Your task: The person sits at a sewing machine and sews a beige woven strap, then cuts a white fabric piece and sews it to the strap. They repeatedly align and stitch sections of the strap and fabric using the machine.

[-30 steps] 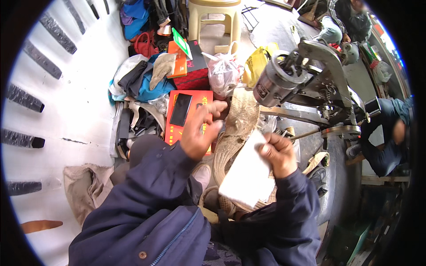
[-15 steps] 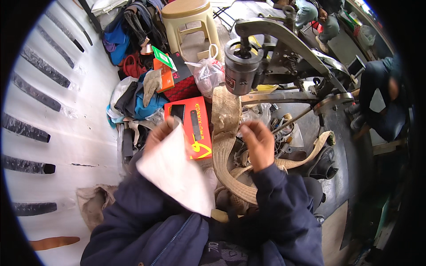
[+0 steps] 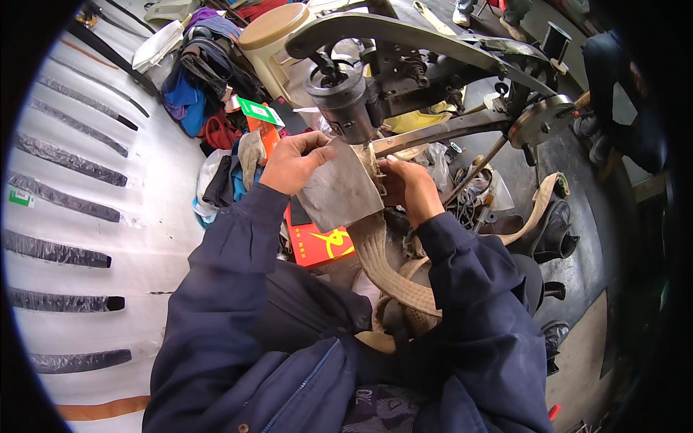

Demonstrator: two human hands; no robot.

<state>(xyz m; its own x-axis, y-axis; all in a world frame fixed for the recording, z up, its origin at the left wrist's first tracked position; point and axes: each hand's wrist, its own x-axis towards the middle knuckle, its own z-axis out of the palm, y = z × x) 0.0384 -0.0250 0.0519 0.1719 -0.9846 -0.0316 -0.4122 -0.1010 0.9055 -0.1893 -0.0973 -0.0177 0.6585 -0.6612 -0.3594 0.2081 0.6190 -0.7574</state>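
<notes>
My left hand [image 3: 294, 164] pinches a flat, four-sided grey sheet [image 3: 346, 189] by its upper left edge, thumb on top. The sheet lies over a wide beige woven strap [image 3: 393, 263], hiding part of it. Close to the sheet's right edge, my right hand [image 3: 413, 189] is closed at the strap's side; its fingertips are partly hidden. Just above both hands is the dark metal head of a hand-cranked sewing machine [image 3: 339, 101]. The strap comes out below the sheet and curves down to the right towards my lap.
A red box [image 3: 310, 245] lies below the sheet. Bags and clothes [image 3: 216, 166] are heaped at left, near a beige stool [image 3: 274, 32]. Wrapped dark strips [image 3: 65, 249] line the white surface. Black shoes [image 3: 556, 231] and tangled odds and ends stand at right. Another person's legs [image 3: 613, 108] show beyond.
My left hand has brought the sheet up and right, from above my lap onto the strap beneath the machine head. My right hand has moved up to the strap's edge. The view has shifted.
</notes>
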